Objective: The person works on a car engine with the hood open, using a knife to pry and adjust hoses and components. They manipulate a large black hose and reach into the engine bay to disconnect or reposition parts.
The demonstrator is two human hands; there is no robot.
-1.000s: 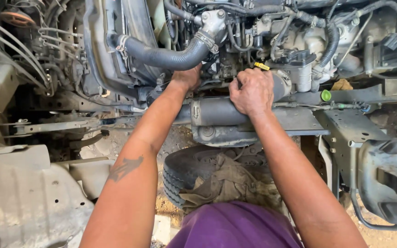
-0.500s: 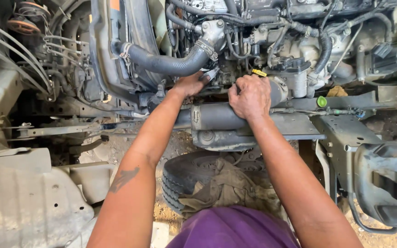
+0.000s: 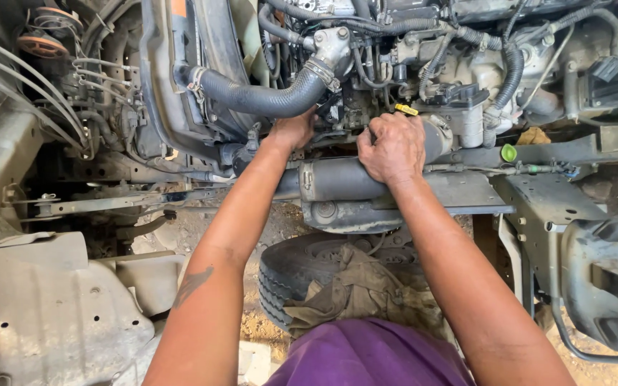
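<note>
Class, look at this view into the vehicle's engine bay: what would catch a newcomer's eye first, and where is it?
Both hands meet mid-frame: the left hand reaches under the ribbed black radiator hose, and the right hand is clenched over a grey metal cylinder. A worn tyre draped with a rag lies below; a yellow dipstick handle shows just above the right hand.

Count, head view: two bare hands in the engine bay, left hand point(image 3: 293, 130) and right hand point(image 3: 393, 146). One ribbed black radiator hose point(image 3: 262, 96) with two metal clamps visible. One grey cylindrical housing point(image 3: 337, 179). One yellow dipstick handle point(image 3: 407, 109). One green cap point(image 3: 509, 152). One tyre point(image 3: 302, 275), one crumpled khaki cloth point(image 3: 363, 293) on it.
</note>
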